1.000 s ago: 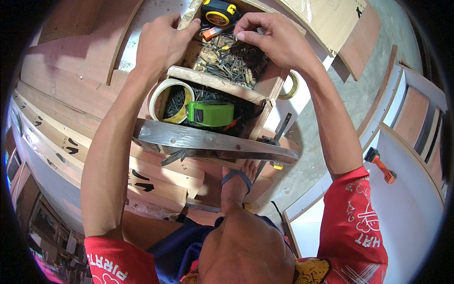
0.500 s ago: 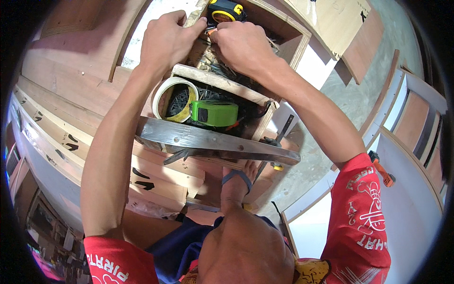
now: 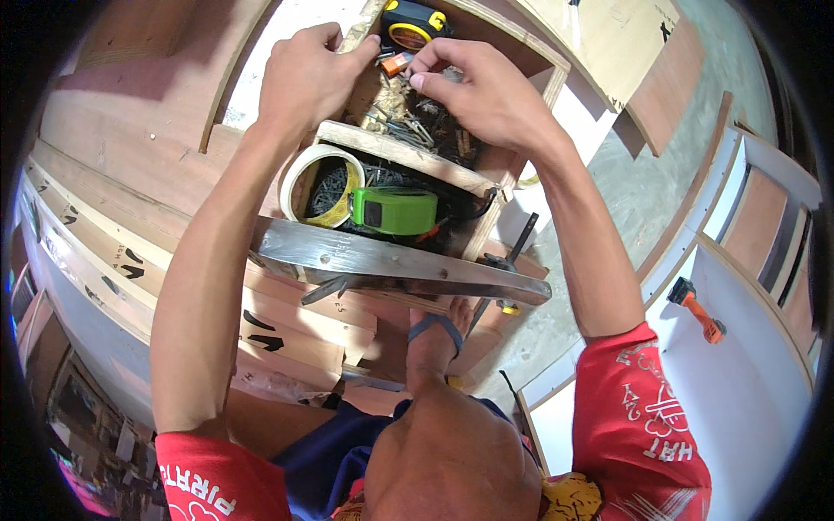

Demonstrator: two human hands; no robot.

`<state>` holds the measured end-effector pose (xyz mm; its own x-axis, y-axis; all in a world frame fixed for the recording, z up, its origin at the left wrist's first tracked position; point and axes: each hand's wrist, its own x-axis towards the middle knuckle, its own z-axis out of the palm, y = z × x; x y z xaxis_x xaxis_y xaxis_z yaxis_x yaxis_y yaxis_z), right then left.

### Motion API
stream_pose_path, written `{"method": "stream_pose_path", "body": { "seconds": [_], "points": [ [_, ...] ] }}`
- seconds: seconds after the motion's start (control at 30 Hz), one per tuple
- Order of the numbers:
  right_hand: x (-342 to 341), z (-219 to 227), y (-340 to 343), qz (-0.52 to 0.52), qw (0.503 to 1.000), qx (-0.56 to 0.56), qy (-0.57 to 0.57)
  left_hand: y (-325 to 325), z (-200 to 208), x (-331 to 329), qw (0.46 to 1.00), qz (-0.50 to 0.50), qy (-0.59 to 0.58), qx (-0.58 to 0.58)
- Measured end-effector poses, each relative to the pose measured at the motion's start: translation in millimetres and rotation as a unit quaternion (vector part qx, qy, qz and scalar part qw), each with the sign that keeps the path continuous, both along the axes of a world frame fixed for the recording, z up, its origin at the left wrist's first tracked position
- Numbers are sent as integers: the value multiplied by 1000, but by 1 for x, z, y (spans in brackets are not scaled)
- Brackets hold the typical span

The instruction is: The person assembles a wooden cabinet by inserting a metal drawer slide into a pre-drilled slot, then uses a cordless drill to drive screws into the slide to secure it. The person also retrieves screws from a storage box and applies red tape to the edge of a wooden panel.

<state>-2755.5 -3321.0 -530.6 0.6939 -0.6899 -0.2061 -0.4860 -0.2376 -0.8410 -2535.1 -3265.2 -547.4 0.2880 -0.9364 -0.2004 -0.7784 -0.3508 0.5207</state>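
A wooden box (image 3: 408, 158) with compartments lies in front of me. My left hand (image 3: 304, 76) is closed over its left wall, the thumb reaching inside. My right hand (image 3: 486, 91) hovers over the far compartment, thumb and forefinger curled together; what they hold, if anything, is too small to make out. Below its fingertips lie loose nails (image 3: 415, 130) among debris. A small orange piece (image 3: 396, 64) sits between the two hands, and a black and yellow tape measure (image 3: 415, 23) rests at the compartment's far end.
The near compartment holds a masking tape roll (image 3: 292, 184), a green tape measure (image 3: 395, 210) and dark nails (image 3: 330, 184). A metal bar (image 3: 391, 259) crosses the box's near side. Boards (image 3: 130, 252) lie left; an orange-handled tool (image 3: 698, 311) lies on a white panel at right.
My right hand has drawn back to the right from beside my left thumb, uncovering the orange piece and several nails. The left hand has stayed on the box wall.
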Motion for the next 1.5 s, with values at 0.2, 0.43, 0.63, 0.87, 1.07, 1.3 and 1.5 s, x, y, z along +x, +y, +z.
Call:
{"method": "stream_pose_path", "body": {
  "seconds": [0.2,0.43,0.63,0.87,1.07,1.3,1.5],
  "points": [
    [-25,24,5,-94,933,324,-128,-2,3,-2,1000,-2,3,6],
    [-32,32,8,-92,932,291,-195,-2,5,-3,1000,19,18,8],
    [-39,38,7,-81,965,196,-156,-2,1,-1,1000,18,12,-9],
    [-38,36,13,-97,960,183,-187,-1,1,-2,1000,19,18,-2],
    [-42,42,13,-184,947,196,-176,-1,0,1,1000,10,18,4],
    [-70,72,25,-323,945,29,-43,17,44,20,960,158,227,-39],
    [-68,89,30,-287,954,39,-74,26,107,-33,839,179,511,50]
  ]
}}
